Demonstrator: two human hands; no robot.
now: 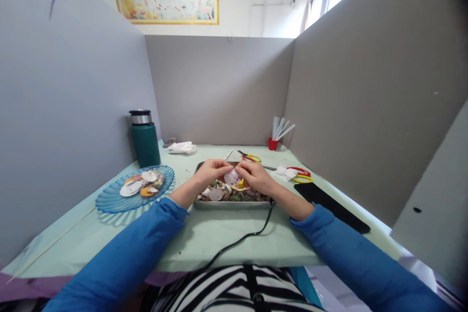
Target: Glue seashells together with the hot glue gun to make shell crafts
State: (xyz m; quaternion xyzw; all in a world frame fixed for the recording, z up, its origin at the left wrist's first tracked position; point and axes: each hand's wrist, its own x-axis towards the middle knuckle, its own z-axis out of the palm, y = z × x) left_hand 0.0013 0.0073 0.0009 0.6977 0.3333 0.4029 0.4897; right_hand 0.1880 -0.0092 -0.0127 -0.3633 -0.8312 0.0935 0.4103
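Between the fingertips of both hands is a thin, round white disc (233, 178) with pinkish-red specks, perhaps a shell piece. My left hand (212, 170) pinches its left edge and my right hand (255, 176) its upper right. Both hands are closed over a shallow metal tray (234, 206). Shells and small stone-like bits fill the tray, among them a pale round piece (215, 195) near the front and a yellow piece (241, 184) by my right hand. The fingers partly cover the disc's edges, so its exact kind is unclear.
Left stands a blue scalloped plate (109, 200) of shells beside a green bottle (145, 144). Scissors (252, 158) lie behind the tray, others (305, 176) to the right near a black flat slab (332, 209). A red cup (273, 145) holds white sticks. A black cable (237, 241) crosses the front.
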